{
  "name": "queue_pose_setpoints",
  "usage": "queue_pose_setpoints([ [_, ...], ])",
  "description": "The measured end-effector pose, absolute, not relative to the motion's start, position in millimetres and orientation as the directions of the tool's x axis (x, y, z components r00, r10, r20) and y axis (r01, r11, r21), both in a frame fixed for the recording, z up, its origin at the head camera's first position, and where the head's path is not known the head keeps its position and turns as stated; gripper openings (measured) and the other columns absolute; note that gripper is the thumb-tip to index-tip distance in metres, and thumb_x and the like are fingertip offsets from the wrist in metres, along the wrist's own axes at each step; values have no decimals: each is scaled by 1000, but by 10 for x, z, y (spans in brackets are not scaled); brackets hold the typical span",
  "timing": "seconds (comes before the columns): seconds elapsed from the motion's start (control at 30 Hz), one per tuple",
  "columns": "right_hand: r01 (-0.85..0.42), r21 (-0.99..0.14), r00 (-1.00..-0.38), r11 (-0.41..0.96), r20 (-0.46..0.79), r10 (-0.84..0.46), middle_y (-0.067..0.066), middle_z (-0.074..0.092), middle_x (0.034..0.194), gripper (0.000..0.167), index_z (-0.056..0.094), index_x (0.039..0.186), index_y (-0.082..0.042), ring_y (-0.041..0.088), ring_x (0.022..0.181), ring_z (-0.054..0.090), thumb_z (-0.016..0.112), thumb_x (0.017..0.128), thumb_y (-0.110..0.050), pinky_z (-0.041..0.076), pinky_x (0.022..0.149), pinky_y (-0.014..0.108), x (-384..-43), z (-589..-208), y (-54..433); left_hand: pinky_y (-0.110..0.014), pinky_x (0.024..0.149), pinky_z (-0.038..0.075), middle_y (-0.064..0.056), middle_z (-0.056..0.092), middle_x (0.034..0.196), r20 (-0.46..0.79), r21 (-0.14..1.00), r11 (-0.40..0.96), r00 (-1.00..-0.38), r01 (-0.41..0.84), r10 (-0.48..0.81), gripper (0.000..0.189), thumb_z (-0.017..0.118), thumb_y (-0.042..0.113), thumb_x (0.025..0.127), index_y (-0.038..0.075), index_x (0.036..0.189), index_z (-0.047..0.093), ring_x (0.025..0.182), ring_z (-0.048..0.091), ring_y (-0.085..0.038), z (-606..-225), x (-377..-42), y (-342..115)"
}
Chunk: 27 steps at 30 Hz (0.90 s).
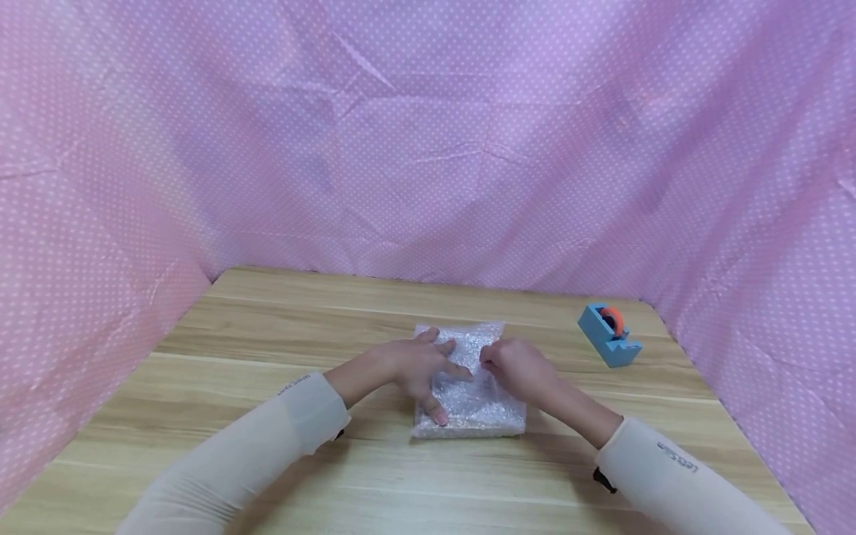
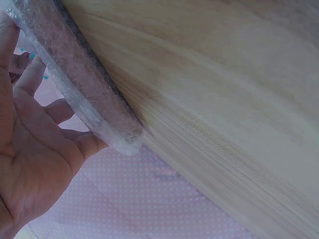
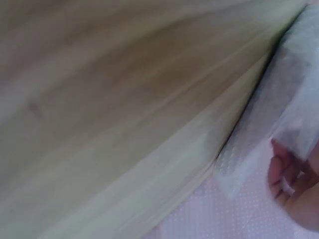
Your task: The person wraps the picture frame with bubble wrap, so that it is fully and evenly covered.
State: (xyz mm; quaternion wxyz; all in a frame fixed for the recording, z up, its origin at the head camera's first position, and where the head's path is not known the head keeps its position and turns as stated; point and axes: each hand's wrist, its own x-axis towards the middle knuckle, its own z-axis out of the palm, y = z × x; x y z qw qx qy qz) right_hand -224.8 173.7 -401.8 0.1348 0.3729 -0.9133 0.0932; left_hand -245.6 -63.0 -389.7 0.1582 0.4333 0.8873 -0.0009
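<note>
A flat, boxy package in clear bubble wrap (image 1: 478, 416) lies on the table in the head view. Fingers spread wide, my left hand (image 1: 428, 365) presses on the left part of its top; in the left wrist view the palm (image 2: 40, 154) faces the package's side. On the right part of the package, my right hand (image 1: 527, 371) has curled fingers and pinches the bubble wrap. The right wrist view shows those curled fingers (image 3: 279, 169) at a loose edge of the wrap (image 3: 279, 99). What the wrap encloses cannot be made out.
A blue tape dispenser (image 1: 602, 338) with an orange roll (image 1: 613, 321) stands at the table's back right. Pink dotted cloth (image 1: 428, 163) hangs behind the wood-grain table (image 1: 301, 327) and on both sides.
</note>
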Motion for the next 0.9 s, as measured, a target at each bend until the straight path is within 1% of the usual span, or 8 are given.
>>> queue_pose_setpoints([
  [0.07, -747, 62, -613, 661, 319, -723, 0, 72, 77, 13, 74, 81, -13, 14, 68, 66, 79, 82, 0, 57, 64, 30, -2246, -4031, 1766, -71, 114, 26, -22, 22, 166, -279, 128, 619, -571, 774, 772, 93, 70, 81, 72, 46, 153, 43, 146, 15, -61, -3887, -2451, -627],
  [0.13, -769, 147, -561, 622, 311, -767, 0, 71, 77, 16, 73, 80, -14, 15, 69, 63, 78, 80, 1, 57, 64, 31, -2252, -4045, 1795, -71, 114, 25, -22, 22, 166, -280, 122, 617, -569, 778, 773, 93, 69, 81, 72, 45, 154, 43, 146, 15, -61, -3876, -2445, -625],
  [0.23, -786, 172, -533, 594, 299, -792, -1, 70, 79, 18, 72, 82, -14, 15, 70, 62, 75, 79, 3, 56, 66, 32, -2263, -4060, 1826, -71, 114, 25, -22, 22, 166, -280, 121, 616, -569, 778, 773, 92, 69, 81, 73, 44, 154, 44, 147, 14, -61, -3864, -2439, -623],
  [0.43, -818, 191, -492, 543, 256, -832, 3, 72, 88, 25, 79, 91, -11, 19, 76, 66, 76, 76, 8, 58, 70, 34, -2281, -4061, 1863, -71, 114, 25, -22, 22, 166, -280, 123, 616, -569, 778, 773, 91, 68, 82, 74, 46, 153, 44, 147, 15, -60, -3872, -2439, -617],
  [0.53, -832, 206, -467, 515, 239, -851, 4, 72, 91, 25, 80, 93, -11, 20, 80, 66, 76, 77, 8, 58, 72, 34, -2292, -4056, 1879, -72, 114, 26, -21, 21, 167, -284, 120, 621, -573, 774, 769, 91, 67, 82, 74, 46, 153, 43, 147, 14, -60, -3870, -2437, -617],
  [0.63, -843, 242, -430, 481, 234, -872, 4, 72, 93, 25, 80, 96, -10, 20, 83, 66, 76, 79, 7, 57, 74, 34, -2298, -4051, 1900, -72, 113, 26, -20, 20, 167, -289, 120, 628, -579, 768, 763, 91, 67, 82, 73, 47, 153, 43, 148, 13, -60, -3867, -2436, -619],
  [0.8, -857, 299, -360, 420, 236, -903, 3, 73, 96, 30, 79, 102, -11, 21, 89, 67, 75, 78, 7, 57, 81, 35, -2290, -4057, 1959, -73, 113, 25, -21, 19, 167, -288, 137, 627, -574, 767, 766, 91, 68, 82, 73, 47, 153, 43, 147, 12, -60, -3876, -2435, -623],
  [0.9, -865, 285, -356, 413, 234, -905, 2, 74, 99, 32, 79, 104, -11, 21, 92, 67, 74, 79, 8, 57, 84, 37, -2288, -4065, 1973, -72, 114, 24, -22, 21, 166, -272, 154, 620, -570, 770, 775, 93, 69, 81, 72, 44, 154, 44, 147, 14, -61, -3899, -2432, -630],
])
